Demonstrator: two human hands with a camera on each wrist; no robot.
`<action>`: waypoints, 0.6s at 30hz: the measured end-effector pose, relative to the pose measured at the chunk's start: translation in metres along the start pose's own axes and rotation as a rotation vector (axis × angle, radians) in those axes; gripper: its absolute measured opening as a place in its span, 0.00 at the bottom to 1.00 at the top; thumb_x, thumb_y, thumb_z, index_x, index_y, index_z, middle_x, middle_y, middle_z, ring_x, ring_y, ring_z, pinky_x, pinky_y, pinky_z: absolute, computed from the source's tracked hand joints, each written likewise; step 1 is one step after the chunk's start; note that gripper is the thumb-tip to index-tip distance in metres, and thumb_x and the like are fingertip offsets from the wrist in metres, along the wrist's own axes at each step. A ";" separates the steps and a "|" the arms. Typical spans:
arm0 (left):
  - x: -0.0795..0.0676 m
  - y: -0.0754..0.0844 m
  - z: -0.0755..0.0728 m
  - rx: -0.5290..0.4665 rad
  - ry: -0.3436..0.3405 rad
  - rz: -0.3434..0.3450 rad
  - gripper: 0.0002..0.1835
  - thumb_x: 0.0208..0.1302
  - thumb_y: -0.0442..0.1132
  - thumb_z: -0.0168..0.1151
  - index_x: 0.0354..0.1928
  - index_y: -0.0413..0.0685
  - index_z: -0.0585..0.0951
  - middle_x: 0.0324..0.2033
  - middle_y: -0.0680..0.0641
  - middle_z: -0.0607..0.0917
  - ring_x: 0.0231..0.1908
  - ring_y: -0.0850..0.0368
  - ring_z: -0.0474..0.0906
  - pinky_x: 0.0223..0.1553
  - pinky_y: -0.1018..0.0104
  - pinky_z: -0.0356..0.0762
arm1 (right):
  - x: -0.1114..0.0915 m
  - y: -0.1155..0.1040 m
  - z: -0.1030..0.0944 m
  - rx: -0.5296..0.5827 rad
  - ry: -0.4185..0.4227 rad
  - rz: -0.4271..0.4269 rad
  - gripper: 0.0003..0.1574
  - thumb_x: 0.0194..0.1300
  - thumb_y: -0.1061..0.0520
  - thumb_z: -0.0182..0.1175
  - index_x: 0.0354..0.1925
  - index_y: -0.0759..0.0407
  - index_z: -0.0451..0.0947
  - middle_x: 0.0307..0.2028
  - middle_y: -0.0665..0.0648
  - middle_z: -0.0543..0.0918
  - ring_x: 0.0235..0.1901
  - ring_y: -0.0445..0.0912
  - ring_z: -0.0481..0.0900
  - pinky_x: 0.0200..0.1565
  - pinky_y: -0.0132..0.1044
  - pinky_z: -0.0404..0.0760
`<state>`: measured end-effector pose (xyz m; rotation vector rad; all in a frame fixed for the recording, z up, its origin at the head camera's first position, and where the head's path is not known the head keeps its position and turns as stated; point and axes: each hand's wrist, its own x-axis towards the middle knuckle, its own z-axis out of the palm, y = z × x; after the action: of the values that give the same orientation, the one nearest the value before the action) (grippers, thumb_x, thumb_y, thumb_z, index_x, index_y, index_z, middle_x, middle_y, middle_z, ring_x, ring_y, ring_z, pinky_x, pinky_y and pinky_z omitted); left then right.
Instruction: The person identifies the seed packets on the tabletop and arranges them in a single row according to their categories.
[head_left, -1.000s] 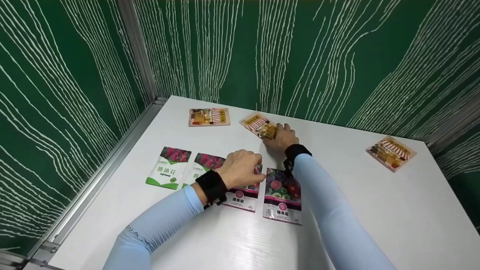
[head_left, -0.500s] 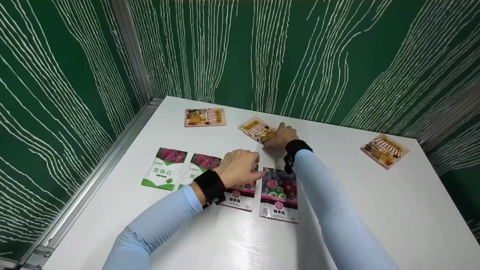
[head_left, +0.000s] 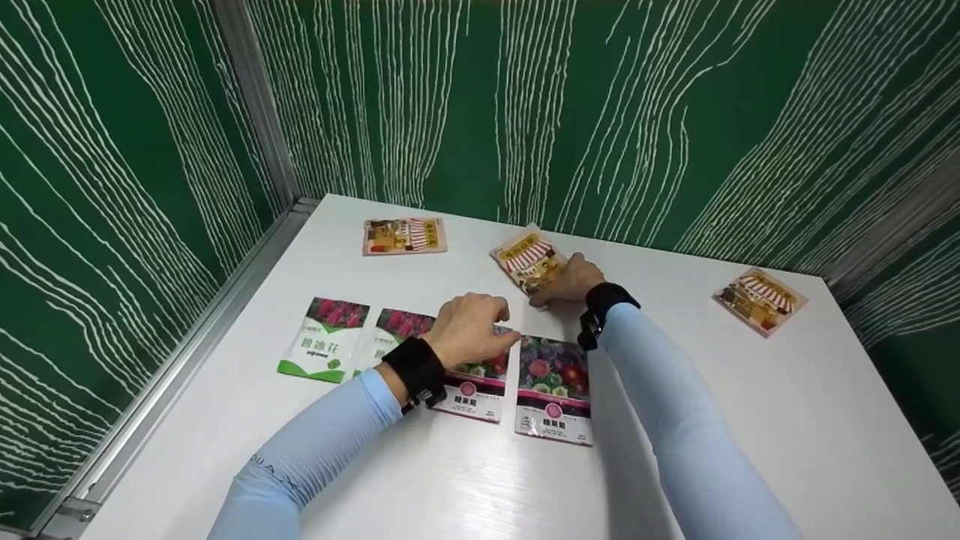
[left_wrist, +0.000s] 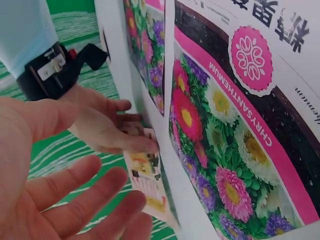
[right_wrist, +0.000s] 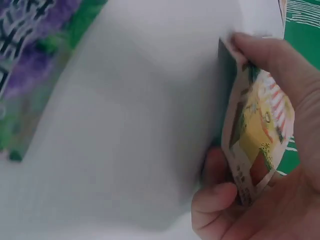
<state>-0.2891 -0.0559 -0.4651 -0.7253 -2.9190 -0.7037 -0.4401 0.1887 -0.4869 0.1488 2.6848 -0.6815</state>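
A: Where is the yellow packet with the stripy shop roof?
B: Near the back of the white table, in the person's right hand.
A: How does that hand hold it?
B: It pinches it. The right wrist view shows the thumb at one end and the curled fingers at the other. The packet is tipped up and a bit bent. Whether its far corner touches the table is hard to tell.
A: And the left hand?
B: It holds nothing. The fingers are loose and a bit bent, with a wide gap to the thumb. It is over a flower packet. Whether it touches that packet is hard to tell.
A: What is next to that one?
B: Another flower packet is just beside it, on the right. On the other side lies a green and white packet, partly hidden by the left hand and arm. One more green and white packet is at the end of the row.
A: Are there more shop packets?
B: Two. A flat one lies at the back left, and a turned one lies far to the right.
A: What is behind the table?
B: A green wall with wiggly white lines.
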 end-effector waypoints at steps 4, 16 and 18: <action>0.002 -0.003 0.004 -0.061 0.015 -0.003 0.22 0.75 0.56 0.70 0.54 0.44 0.91 0.49 0.44 0.95 0.47 0.45 0.92 0.51 0.47 0.90 | -0.003 0.010 0.001 0.054 0.045 -0.057 0.55 0.61 0.42 0.83 0.74 0.68 0.74 0.68 0.70 0.84 0.59 0.58 0.81 0.70 0.54 0.82; 0.012 -0.006 0.008 -0.275 0.033 -0.044 0.20 0.76 0.52 0.69 0.55 0.43 0.90 0.48 0.42 0.94 0.47 0.46 0.88 0.52 0.50 0.85 | -0.044 0.019 -0.020 0.260 0.136 -0.241 0.30 0.73 0.52 0.76 0.63 0.70 0.86 0.54 0.73 0.93 0.28 0.41 0.88 0.31 0.32 0.85; 0.013 -0.006 0.009 -0.295 0.037 -0.052 0.20 0.76 0.51 0.69 0.56 0.43 0.90 0.49 0.41 0.94 0.49 0.45 0.88 0.54 0.48 0.85 | -0.054 0.020 -0.023 0.282 0.142 -0.255 0.28 0.74 0.52 0.75 0.63 0.70 0.86 0.53 0.73 0.94 0.26 0.40 0.88 0.31 0.32 0.85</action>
<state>-0.3024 -0.0509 -0.4734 -0.6507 -2.8412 -1.1566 -0.3937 0.2164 -0.4561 -0.0791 2.7547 -1.1677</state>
